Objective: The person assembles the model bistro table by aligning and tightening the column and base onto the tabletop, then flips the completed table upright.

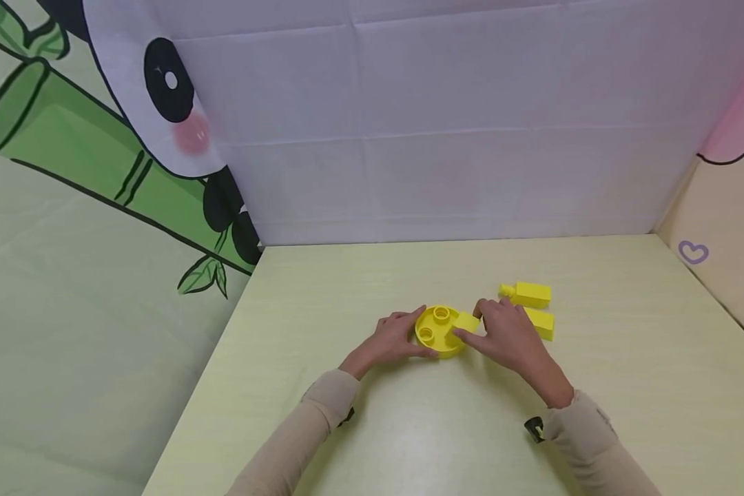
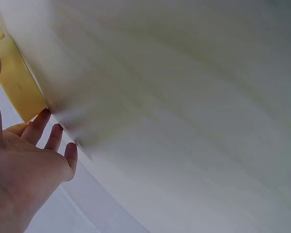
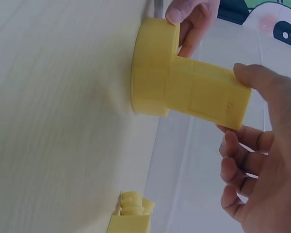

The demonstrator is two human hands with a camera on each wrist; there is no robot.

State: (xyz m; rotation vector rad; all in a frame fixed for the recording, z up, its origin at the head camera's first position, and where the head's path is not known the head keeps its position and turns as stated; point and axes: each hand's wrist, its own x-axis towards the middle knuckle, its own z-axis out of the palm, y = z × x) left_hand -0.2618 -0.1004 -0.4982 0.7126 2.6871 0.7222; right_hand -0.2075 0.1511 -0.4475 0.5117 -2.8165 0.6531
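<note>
A round yellow base [image 1: 440, 333] with raised sockets stands on the table. My left hand [image 1: 394, 338] holds it from the left, thumb at the near side and fingers at the far side. With thumb and fingertips, my right hand [image 1: 510, 339] pinches the end of a rectangular yellow block [image 1: 466, 322]. In the right wrist view that block [image 3: 208, 92] stands on the base [image 3: 153, 68], leaning slightly; whether it is fully seated cannot be seen. Only part of the base [image 2: 20, 80] shows in the left wrist view, at the fingertips.
Two more yellow blocks lie right of the base: one with a knobbed end [image 1: 532, 295] farther back, another block [image 1: 541, 324] partly behind my right hand. The pale table [image 1: 421, 427] meets a printed cloth backdrop [image 1: 446, 138] at its back edge.
</note>
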